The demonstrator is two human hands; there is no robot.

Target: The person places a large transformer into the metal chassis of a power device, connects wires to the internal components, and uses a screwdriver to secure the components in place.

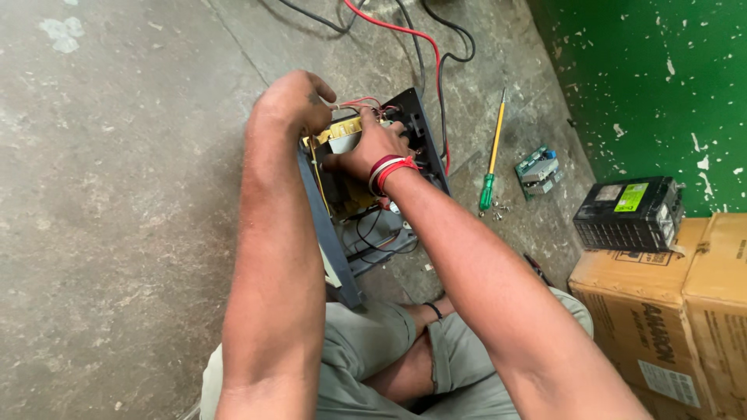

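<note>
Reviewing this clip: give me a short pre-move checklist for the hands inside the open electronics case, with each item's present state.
1. Both hands on the work: left hand and right hand are inside the open case. Ok.
2. Grip on a part: fingers are hidden among the wires. Cannot tell.
3. Screwdriver within reach: lies on the floor right of the case. Ok.
4. Loose screws gathered: a few lie scattered by the screwdriver's green handle. Not ok.
5. Cables disconnected from power: they run out of view. Cannot tell.
6. Black battery stable: sits flat on the cardboard box. Ok.
</note>
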